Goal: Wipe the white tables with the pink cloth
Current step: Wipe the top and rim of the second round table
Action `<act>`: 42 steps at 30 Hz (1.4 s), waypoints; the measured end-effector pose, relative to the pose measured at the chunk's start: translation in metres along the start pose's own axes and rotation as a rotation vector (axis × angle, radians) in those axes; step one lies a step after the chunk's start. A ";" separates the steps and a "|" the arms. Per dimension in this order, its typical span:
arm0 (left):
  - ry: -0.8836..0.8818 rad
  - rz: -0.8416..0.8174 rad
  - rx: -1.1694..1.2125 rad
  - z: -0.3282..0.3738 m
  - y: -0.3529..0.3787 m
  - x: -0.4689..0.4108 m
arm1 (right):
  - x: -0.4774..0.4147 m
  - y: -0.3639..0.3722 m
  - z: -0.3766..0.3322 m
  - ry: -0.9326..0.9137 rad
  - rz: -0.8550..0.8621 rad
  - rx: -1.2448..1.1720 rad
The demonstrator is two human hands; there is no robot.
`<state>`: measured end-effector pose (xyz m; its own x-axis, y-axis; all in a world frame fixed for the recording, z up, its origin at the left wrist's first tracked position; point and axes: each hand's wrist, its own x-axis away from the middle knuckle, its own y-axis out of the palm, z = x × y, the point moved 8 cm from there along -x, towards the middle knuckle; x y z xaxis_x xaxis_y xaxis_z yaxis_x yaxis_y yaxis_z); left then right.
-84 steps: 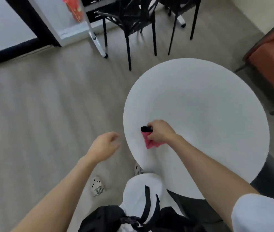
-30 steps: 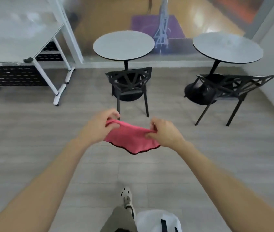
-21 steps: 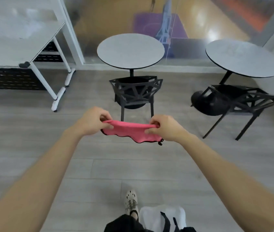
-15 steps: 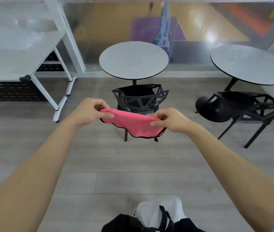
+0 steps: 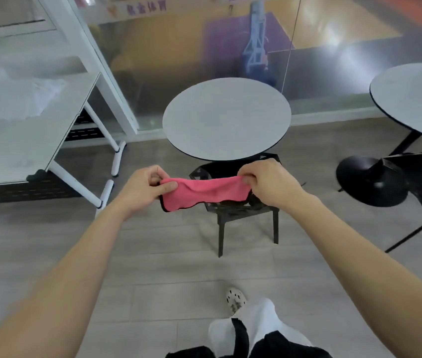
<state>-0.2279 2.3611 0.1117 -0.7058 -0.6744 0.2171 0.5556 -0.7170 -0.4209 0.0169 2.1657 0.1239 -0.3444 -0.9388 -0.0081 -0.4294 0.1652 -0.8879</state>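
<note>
- One pale shoe (image 5: 235, 301) is seen on the grey plank floor (image 5: 153, 267), beneath the outstretched forearms.
- Two hands are raised ahead: the left hand (image 5: 144, 188) and the right hand (image 5: 269, 184) are each clamped on an upper corner of the pink cloth (image 5: 202, 192), which is pinched between thumb and curled fingers.
- One pink cloth, dark-edged, is held taut in the air between the hands, touching no table.
- One black chair (image 5: 243, 210) is placed directly behind the cloth, between the person and the round table (image 5: 226, 117), with its back tucked under the near rim.
- One rectangular white table (image 5: 24, 140) is set to the left.
- One second round table (image 5: 416, 99), with a black pedestal base (image 5: 371, 180), is cut off at the right edge.
- One glass wall (image 5: 179, 52) is located behind the tables.
- Change noted against half a second earlier: the cloth is pulled flatter, both round tables are seen nearer, and the shoe has come into view.
</note>
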 end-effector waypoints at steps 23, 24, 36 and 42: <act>0.007 -0.328 -0.099 -0.054 -0.253 -0.405 | -0.369 0.054 -0.064 0.553 0.174 -0.092; 0.024 -0.302 -0.167 -0.055 -0.253 -0.424 | -0.377 0.060 -0.065 0.634 0.115 -0.159; 0.231 -0.655 -0.270 -0.020 -0.197 -0.568 | -0.553 0.117 -0.066 0.746 0.154 -1.179; 0.263 -0.592 -0.392 -0.005 -0.235 -0.691 | -0.643 0.099 -0.005 0.775 0.334 -0.783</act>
<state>0.1266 2.9966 0.0561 -0.9465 -0.0964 0.3079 -0.1114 -0.7981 -0.5922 0.1923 2.7875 0.0435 -0.8428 -0.4195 0.3372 -0.5276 0.7679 -0.3633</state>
